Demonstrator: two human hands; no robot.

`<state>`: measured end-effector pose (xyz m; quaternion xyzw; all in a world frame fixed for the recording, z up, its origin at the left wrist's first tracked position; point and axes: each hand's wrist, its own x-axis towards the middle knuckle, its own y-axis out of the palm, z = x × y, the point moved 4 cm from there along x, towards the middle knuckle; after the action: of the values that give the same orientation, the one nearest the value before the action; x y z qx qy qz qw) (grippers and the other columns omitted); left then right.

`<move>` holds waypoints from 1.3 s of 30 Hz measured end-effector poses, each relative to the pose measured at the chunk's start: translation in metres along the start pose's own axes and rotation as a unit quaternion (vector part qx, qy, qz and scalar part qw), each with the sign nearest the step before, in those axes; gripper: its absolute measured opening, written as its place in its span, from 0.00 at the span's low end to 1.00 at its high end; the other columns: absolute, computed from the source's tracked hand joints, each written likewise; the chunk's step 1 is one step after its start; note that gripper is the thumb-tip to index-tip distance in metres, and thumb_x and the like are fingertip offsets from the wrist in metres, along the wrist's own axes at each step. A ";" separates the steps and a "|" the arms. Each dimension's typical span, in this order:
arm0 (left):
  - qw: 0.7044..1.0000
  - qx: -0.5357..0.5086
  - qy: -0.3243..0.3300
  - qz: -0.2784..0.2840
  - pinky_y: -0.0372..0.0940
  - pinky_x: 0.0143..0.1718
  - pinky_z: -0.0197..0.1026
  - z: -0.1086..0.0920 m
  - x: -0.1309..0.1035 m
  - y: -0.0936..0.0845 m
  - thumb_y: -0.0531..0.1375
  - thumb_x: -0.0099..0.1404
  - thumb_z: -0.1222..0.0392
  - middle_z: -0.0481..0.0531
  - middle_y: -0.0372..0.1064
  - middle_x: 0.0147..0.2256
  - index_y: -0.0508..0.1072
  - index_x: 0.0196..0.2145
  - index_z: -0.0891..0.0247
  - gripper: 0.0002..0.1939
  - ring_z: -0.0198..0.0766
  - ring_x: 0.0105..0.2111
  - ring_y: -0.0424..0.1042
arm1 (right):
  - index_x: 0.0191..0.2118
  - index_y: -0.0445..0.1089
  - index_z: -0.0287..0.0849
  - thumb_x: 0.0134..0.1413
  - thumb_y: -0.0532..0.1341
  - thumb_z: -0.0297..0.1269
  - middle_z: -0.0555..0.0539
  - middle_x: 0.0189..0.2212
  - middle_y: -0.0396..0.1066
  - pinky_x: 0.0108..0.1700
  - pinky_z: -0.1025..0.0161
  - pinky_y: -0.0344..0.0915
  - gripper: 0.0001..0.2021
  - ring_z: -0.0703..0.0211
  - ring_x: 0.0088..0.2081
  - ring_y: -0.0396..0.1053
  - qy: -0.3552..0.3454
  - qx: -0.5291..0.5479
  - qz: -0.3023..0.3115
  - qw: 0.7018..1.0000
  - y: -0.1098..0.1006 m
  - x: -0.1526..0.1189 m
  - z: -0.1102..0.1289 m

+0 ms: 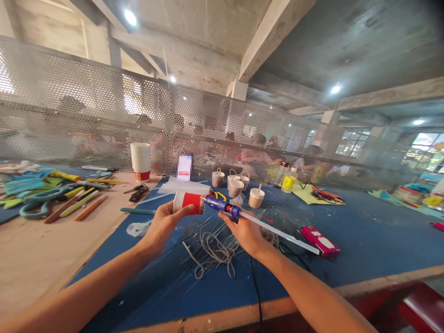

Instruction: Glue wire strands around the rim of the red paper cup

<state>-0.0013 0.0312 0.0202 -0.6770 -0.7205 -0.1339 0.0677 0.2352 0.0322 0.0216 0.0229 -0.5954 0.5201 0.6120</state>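
My left hand [162, 227] is closed around a red and white paper cup [190, 203], which it holds on its side above the table. In my right hand [247, 231] is a blue hot glue gun [222, 206], its nozzle at the rim end of the cup; whether it touches cannot be made out. A long whitish glue stick [280, 230] sticks out of the gun's back. Below the hands lies a tangle of grey cord [217, 252] among thin, stiff strands.
Several small cord-handled cups [236, 187] stand beyond the hands, beside a cup with a stick [256, 198]. A stack of paper cups [140, 159], scissors [45, 203] and a propped phone [184, 167] are further left. A magenta box [321, 241] lies right. A perforated metal screen [208, 125] closes the back.
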 end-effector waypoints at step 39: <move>0.998 -0.061 -0.001 -0.007 0.69 0.41 0.43 0.012 0.008 -0.006 0.74 0.53 0.49 0.54 0.83 0.34 0.83 0.37 0.64 0.18 0.46 0.35 0.78 | 0.23 0.73 0.39 0.44 0.69 0.46 0.53 0.19 0.65 0.31 0.65 0.54 0.14 0.62 0.27 0.61 0.382 0.289 0.133 0.868 0.033 0.002 -0.048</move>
<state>-0.0067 0.0417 0.0107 -0.6753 -0.7155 -0.1774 0.0241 0.2465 0.0790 -0.0104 -0.0809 -0.1355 0.7136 0.6825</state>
